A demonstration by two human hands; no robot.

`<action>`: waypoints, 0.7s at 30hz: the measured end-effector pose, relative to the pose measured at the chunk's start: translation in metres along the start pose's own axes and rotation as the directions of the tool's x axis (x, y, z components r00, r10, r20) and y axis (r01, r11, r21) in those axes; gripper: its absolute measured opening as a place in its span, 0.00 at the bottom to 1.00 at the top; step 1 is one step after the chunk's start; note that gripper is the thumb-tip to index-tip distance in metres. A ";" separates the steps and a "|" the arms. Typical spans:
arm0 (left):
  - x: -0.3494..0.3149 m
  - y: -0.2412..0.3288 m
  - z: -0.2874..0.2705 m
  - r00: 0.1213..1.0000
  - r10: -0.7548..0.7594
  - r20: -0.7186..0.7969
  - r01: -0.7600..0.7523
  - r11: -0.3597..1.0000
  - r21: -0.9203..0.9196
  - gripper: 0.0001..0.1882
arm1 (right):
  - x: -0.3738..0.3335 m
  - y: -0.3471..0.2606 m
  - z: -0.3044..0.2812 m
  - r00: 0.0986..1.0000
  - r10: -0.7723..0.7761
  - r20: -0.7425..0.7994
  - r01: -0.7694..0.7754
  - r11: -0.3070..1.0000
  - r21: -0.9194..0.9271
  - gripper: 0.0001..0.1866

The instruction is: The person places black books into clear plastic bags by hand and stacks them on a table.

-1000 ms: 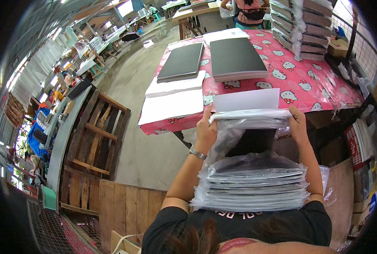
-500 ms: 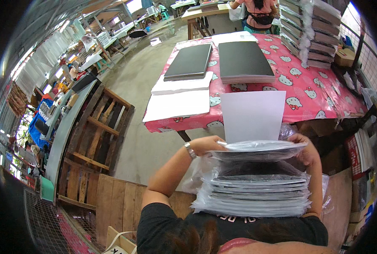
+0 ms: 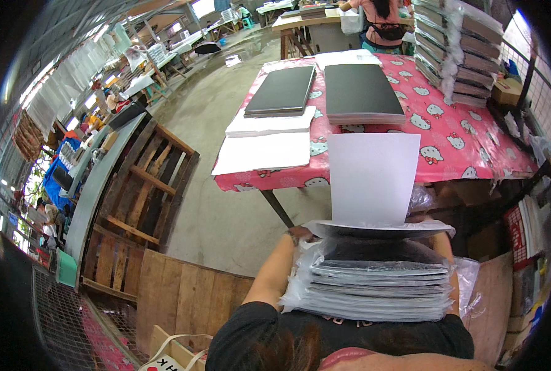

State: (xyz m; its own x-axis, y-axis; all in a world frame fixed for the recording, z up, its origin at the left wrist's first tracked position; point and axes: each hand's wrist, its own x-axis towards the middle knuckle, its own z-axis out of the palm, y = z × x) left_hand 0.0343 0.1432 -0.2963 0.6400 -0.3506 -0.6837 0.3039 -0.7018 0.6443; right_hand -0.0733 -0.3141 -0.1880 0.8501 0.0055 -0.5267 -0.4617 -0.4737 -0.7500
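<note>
In front of my chest is a stack of flat, dark sheets in clear plastic bags [image 3: 377, 290]. On its far side, the topmost dark sheet [image 3: 383, 232] is raised, with loose clear plastic [image 3: 325, 227] along its edge. My left hand [image 3: 302, 234] is at the left end of that sheet, its fingers hidden behind the plastic. At the right end, my right hand [image 3: 435, 224] is mostly covered by the sheet, so its grip does not show. A plain white sheet [image 3: 374, 176] stands out beyond the stack, overlapping the table's front edge; its support is hidden.
A table with a pink patterned cover [image 3: 436, 148] stands ahead. It bears two black-topped stacks [image 3: 281, 89], white paper [image 3: 263, 151] and a tall bagged pile [image 3: 473, 55]. Left are a wooden pallet [image 3: 145, 176] and a plank surface [image 3: 189, 284]. A person [image 3: 383, 28] works beyond.
Both hands have moved down and behind the raised dark sheet, which has lowered and now shows more of its dark face. Its plastic has drawn back toward the far edge.
</note>
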 end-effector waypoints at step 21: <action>-0.238 0.269 -0.013 0.488 0.785 -0.381 -0.838 0.300 -0.455 0.19 | -0.109 -0.278 0.030 0.525 -0.843 -0.114 0.814 0.537 -0.222 0.33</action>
State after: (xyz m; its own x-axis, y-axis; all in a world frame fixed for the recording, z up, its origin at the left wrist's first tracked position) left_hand -0.0274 0.0459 0.0438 0.8203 -0.4854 0.3025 -0.1241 0.3652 0.9226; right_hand -0.0448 -0.1570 0.0658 0.8649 0.3014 0.4014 0.4999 -0.4454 -0.7428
